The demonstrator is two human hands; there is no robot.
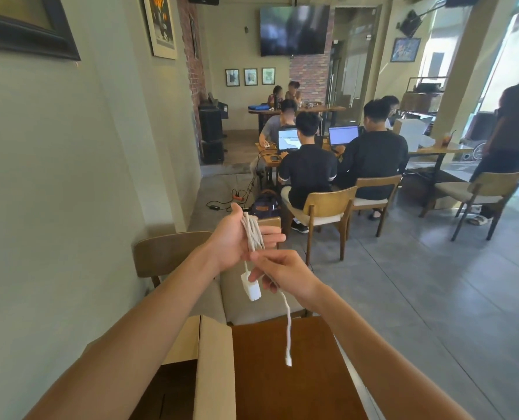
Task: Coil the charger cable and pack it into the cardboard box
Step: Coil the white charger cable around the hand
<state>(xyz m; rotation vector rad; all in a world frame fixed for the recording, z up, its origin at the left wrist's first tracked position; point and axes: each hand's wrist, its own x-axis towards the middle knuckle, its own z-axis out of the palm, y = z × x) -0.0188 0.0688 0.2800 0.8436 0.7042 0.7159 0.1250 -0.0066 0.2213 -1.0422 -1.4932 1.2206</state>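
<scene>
My left hand (237,237) is held up palm-open with several loops of the white charger cable (253,233) wound around it. The white charger plug (251,286) dangles just below that hand. My right hand (285,272) pinches the cable beside the plug, and the free tail hangs down from it to a small white connector (288,360). The open cardboard box (214,368) stands at the lower left of the wooden table (288,389), below both hands, with one flap raised.
A wooden chair with a grey cushion (173,253) sits right behind the table. Beyond it, several people work on laptops at tables with wooden chairs (324,207). A wall runs along the left, and a person stands at the far right.
</scene>
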